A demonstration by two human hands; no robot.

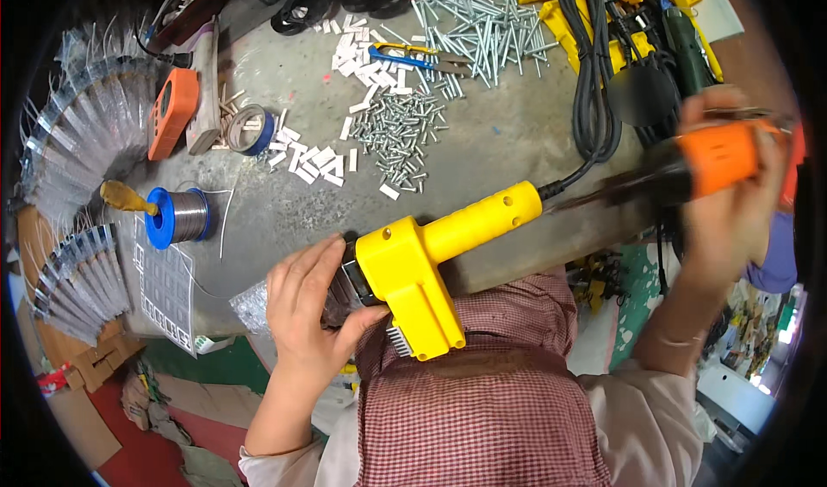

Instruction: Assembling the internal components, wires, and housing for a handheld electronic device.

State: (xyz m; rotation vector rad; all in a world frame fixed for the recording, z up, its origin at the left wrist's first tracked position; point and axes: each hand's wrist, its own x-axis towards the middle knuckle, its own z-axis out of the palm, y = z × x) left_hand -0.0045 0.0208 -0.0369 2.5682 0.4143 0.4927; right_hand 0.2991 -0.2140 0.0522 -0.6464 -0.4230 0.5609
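Observation:
My left hand grips the dark front end of a yellow pistol-shaped tool body held over my lap at the table's near edge. Its yellow handle points up and right, and a black cord runs off from it. My right hand is raised at the right, closed around an orange-and-black power tool, which is blurred. The two tools are apart from each other.
The grey worktable holds piles of screws, long nails, small white tabs, blue-handled cutters, a solder spool, a tape roll, an orange device, and yellow plastic parts at the back.

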